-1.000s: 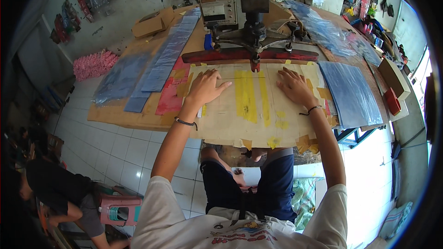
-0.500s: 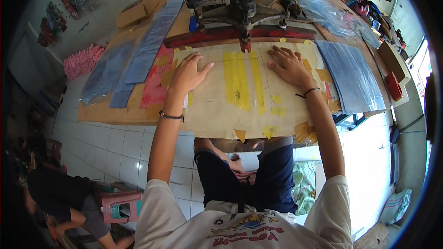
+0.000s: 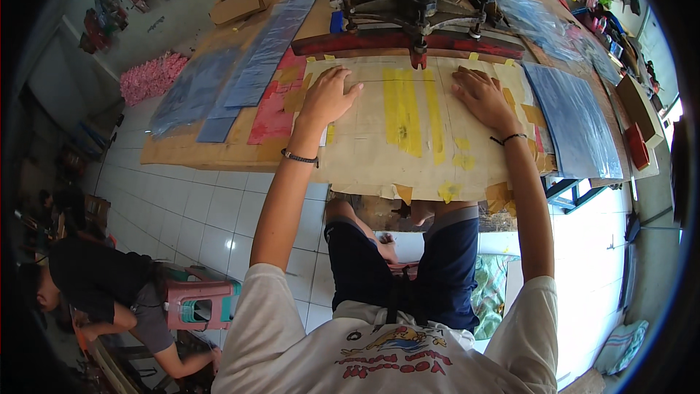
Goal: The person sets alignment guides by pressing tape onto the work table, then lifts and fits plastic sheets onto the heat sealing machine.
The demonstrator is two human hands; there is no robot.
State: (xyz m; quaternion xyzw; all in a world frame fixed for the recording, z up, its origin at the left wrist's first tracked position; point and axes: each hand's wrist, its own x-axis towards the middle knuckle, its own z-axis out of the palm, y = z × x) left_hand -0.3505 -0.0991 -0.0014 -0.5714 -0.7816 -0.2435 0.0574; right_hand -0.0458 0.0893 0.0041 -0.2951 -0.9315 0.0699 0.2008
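Observation:
A tan board or sheet (image 3: 357, 164) lies at the table's near edge and juts a little over it. Yellow tape strips (image 3: 401, 113) run down its middle, with brown and yellow tape patches on its sides. My left hand (image 3: 332, 96) rests on its left part, thumb apart from the fingers, holding nothing. On its right part lies my right hand (image 3: 483, 96), fingers spread and slightly bent, also holding nothing. Just beyond its far edge stands a press machine's dark metal head (image 3: 419, 11) with a long red bar (image 3: 350, 42) and a red tip between my hands.
Blue-tinted plastic-wrapped sheets (image 3: 572, 120) lie right of the board, with more blue sheets (image 3: 262, 51) on the left. A cardboard box (image 3: 246, 0) sits at the far left, a red container (image 3: 636, 147) at the right. Another person (image 3: 102, 281) crouches by a pink stool (image 3: 191, 303).
The whole view has shifted, so the table appears farther right and slightly higher. Both hands stay at the same places on the board. The other person at the left shows more fully.

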